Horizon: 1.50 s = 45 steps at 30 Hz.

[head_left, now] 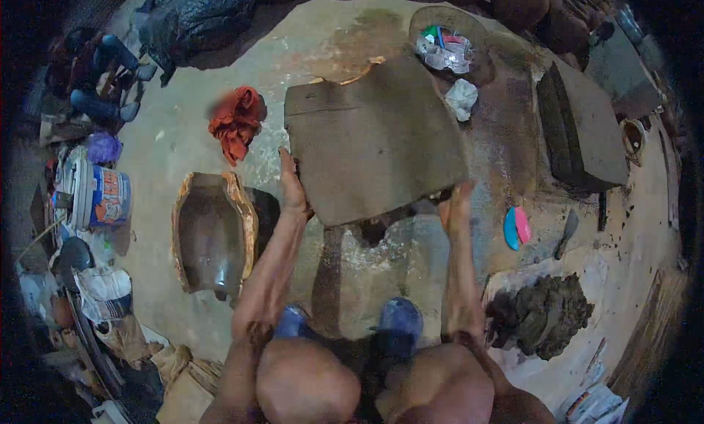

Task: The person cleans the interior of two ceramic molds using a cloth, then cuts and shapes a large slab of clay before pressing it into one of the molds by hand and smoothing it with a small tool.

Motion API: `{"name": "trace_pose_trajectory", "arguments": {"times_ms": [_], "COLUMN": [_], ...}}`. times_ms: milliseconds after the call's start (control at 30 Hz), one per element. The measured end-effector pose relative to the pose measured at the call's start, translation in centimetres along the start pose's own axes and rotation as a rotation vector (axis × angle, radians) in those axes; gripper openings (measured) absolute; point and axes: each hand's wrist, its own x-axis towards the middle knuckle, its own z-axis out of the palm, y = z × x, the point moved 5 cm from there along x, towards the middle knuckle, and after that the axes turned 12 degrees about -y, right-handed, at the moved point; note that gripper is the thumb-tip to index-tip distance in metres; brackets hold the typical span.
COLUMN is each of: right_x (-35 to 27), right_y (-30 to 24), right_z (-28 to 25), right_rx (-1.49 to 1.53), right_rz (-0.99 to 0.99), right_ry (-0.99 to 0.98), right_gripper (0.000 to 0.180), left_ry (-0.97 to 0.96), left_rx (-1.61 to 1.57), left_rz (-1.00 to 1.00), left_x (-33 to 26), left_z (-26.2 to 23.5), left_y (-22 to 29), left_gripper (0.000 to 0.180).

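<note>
Both hands carry a wide, flat slab of grey-brown wet clay point(374, 141) above the floor in front of my knees. My left hand point(295, 189) grips its left edge, thumb pointing up along the side. At the lower right corner is my right hand point(457, 204), its fingertips partly hidden under the clay. The slab is slightly tilted, and its far edge looks uneven. Left of my left forearm lies a trough-shaped mould point(213, 237) with rough, pale brown rims and a smooth grey hollow. A crumpled red cloth point(236, 123) rests beyond it.
A large clay block point(590, 130) stands at right. Nearer are a blue-and-pink disc point(516, 228), a dark blade-like tool point(567, 233) and a clay heap point(546, 318) on a pale sheet. A plastic bag point(446, 51) lies far off; a white bucket point(103, 196) and a person point(103, 75) are left.
</note>
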Motion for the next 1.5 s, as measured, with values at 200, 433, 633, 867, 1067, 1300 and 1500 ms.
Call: {"name": "trace_pose_trajectory", "arguments": {"times_ms": [200,433,633,867,1067,1300,1500], "right_x": [-17.6,-14.7,-12.6,-12.4,-12.0,-6.3,-3.0], "right_y": [5.2,-8.5,-11.5,-11.9,-14.1,3.5,0.8], "right_z": [-11.5,2.4,9.8,7.1,13.5,18.6,20.3], "right_rx": [-0.763,-0.856,-1.185,-1.22,-1.206,-1.455,-1.236], "right_rz": [0.004,0.151,0.094,0.096,-0.321,-0.084,-0.315], "right_ry": [0.156,0.093,0.072,0.049,-0.002,-0.384,-0.2], "right_gripper": [0.07,0.07,0.071,0.074,0.07,0.091,0.097], "left_ry": [0.1,0.183,0.077,0.238,0.102,0.018,-0.185], "left_rx": [0.07,0.179,0.957,1.313,0.743,0.51,0.947], "left_rz": [-0.111,-0.152,-0.237,-0.315,-0.113,-0.02,0.218], "left_x": [-6.5,-16.5,-14.9,-14.6,-13.2,-4.1,-3.8], "left_z": [-5.8,1.7,3.3,6.2,3.4,3.2,4.2], "left_y": [-4.7,-1.4,-2.8,-1.4,1.2,2.0,2.2], "left_gripper": [0.091,0.08,0.071,0.074,0.09,0.092,0.074]}}
